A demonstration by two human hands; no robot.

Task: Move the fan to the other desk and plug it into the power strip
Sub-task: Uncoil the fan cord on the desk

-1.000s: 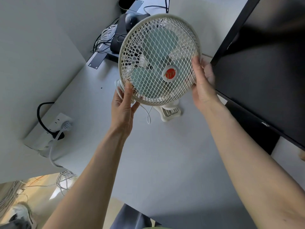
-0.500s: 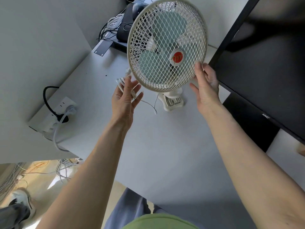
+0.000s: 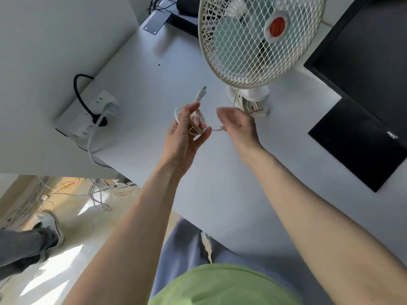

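The white mesh fan (image 3: 253, 38) with a red centre badge stands upright on its clip base (image 3: 250, 101) on the white desk (image 3: 220, 183). My left hand (image 3: 187, 133) holds the coiled white fan cord (image 3: 198, 126), and its plug (image 3: 201, 93) sticks up above my fingers. My right hand (image 3: 240, 126) pinches the same cord just right of the coil, in front of the fan base. The white power strip (image 3: 88, 115) lies at the desk's left edge with a black plug and a white plug in it.
A black monitor (image 3: 363, 95) stands at the right, close to the fan. Dark devices and cables (image 3: 176, 7) sit at the far end of the desk. Loose cables (image 3: 66, 192) lie on the floor below, and another person's leg and shoe (image 3: 44, 230) are at lower left.
Both hands have let go of the fan's grille, and it now stands on the desk. They moved down to the cord, which the left hand now holds coiled.
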